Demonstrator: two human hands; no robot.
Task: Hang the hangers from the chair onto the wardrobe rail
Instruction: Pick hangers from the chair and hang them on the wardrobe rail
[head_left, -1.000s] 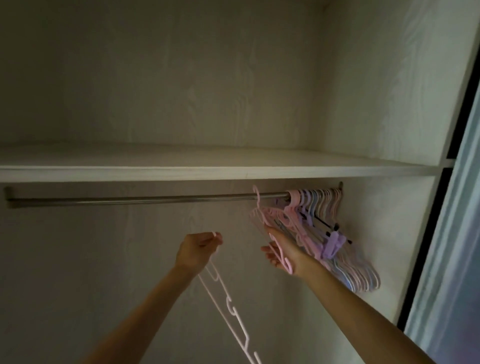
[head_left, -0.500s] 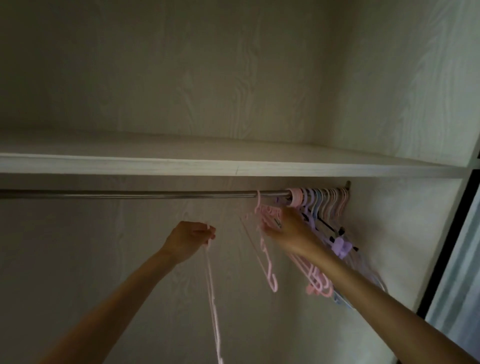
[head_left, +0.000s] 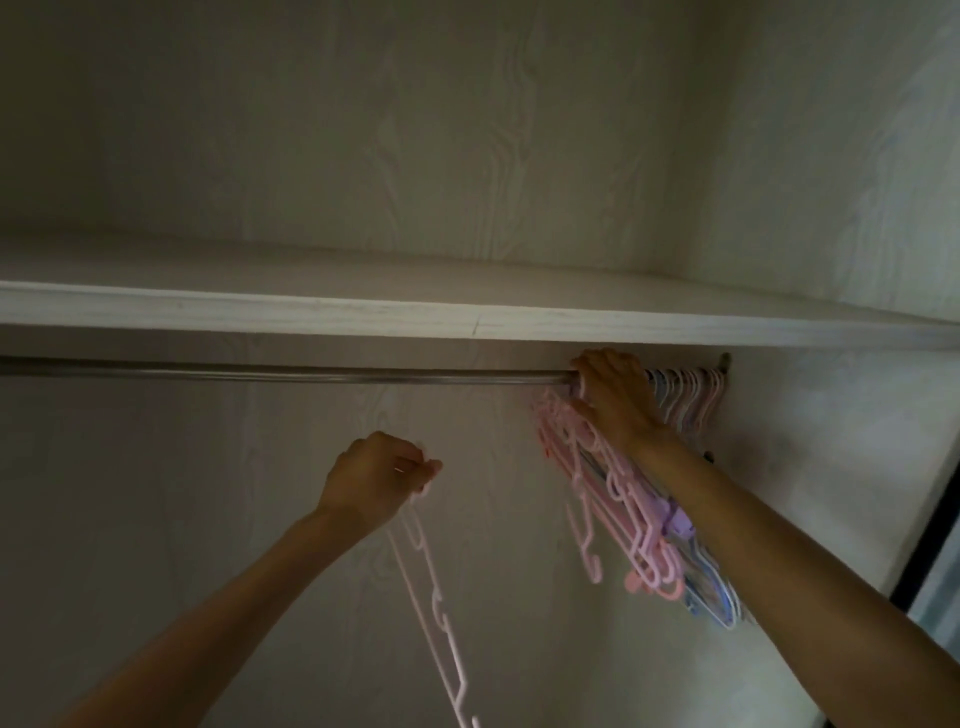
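Note:
A steel wardrobe rail (head_left: 291, 375) runs under the shelf. Several pink, lilac and blue hangers (head_left: 691, 400) hang bunched at its right end. My right hand (head_left: 610, 395) is up at the rail, fingers over the bar and curled on the hook of a pink hanger (head_left: 589, 483) at the left of the bunch. My left hand (head_left: 376, 478) is lower, to the left and below the rail. It pinches the top of a pale pink hanger (head_left: 436, 613), which dangles down toward the bottom edge of the view.
A white wood-grain shelf (head_left: 467, 317) sits just above the rail, leaving little room over the bar. The wardrobe's right side wall (head_left: 841, 441) closes off the rail's end. A dark door frame (head_left: 930, 545) stands at far right.
My right hand rose from below the bunch up to the rail, carrying the pink hanger's hook to the bar. My left hand stayed low with its dangling hanger. The view tilted up slightly.

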